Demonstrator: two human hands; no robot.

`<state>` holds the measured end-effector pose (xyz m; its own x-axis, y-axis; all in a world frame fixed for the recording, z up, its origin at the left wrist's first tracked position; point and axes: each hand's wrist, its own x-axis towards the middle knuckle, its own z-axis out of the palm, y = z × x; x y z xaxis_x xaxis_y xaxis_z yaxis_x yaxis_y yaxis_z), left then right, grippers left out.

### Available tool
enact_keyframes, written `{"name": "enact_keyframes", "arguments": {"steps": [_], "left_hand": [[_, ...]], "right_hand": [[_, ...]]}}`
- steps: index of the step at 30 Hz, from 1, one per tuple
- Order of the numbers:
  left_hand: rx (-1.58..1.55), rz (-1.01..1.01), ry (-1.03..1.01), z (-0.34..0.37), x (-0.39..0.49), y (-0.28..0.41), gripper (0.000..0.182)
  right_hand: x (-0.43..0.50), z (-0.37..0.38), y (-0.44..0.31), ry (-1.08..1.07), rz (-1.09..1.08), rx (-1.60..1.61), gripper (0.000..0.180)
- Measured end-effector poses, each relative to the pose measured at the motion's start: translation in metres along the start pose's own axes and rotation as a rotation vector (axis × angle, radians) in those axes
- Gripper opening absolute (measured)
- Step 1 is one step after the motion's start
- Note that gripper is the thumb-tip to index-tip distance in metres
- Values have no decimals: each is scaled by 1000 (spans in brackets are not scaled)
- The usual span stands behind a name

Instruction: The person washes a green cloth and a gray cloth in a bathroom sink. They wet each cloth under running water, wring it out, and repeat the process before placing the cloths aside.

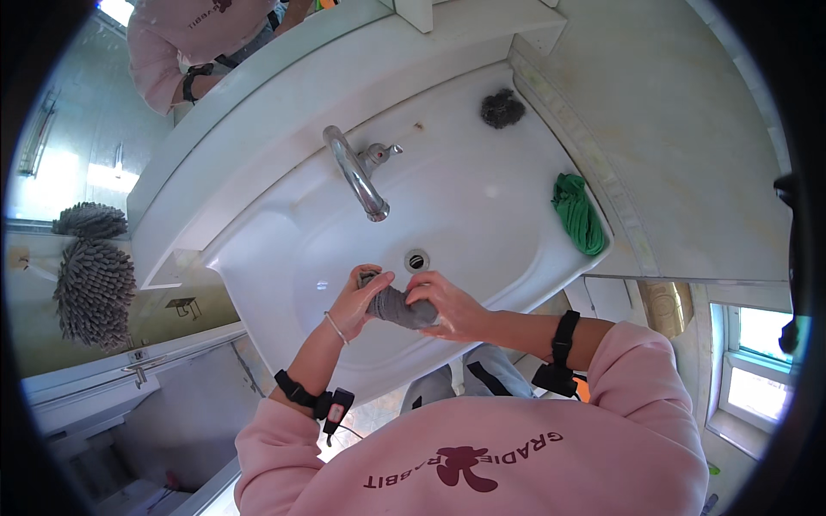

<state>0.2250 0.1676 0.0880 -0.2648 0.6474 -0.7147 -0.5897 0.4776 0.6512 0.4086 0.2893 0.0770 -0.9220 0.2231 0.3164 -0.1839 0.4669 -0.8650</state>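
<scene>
A bunched grey cloth [401,309], possibly a sock, stretches between my two hands over the near part of the white washbasin [310,226]. My left hand [358,302] grips its left end, with the thumb on top. At its other end, my right hand [450,307] holds it with bent fingers. The cloth looks damp, but I cannot tell for sure. Just beyond my hands lies the metal drain [417,260]. Above the basin's far side arches a chrome faucet [358,175], its lever [386,152] to the right of the spout.
A dark scouring pad [503,109] sits in the far right corner of the basin. Bunched green cloth [579,214] lies along the right rim. Behind the faucet runs a white ledge [284,155] below a mirror. Grey chenille mitts [97,290] hang at the left.
</scene>
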Motion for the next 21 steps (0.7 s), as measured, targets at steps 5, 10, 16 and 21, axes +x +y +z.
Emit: {"name": "enact_keyframes", "arguments": {"steps": [5, 10, 16, 21], "left_hand": [[211, 456, -152, 2, -54, 3, 72], [530, 548, 96, -3, -77, -25, 85], [238, 833, -211, 35, -93, -29, 81], [110, 754, 171, 57, -129, -17, 54]], "right_hand": [[1, -14, -31, 462, 1011, 1020, 47], [8, -23, -75, 510, 945, 1253, 45], [13, -13, -115, 110, 529, 622, 49], [-13, -84, -29, 339, 228, -229, 38]]}}
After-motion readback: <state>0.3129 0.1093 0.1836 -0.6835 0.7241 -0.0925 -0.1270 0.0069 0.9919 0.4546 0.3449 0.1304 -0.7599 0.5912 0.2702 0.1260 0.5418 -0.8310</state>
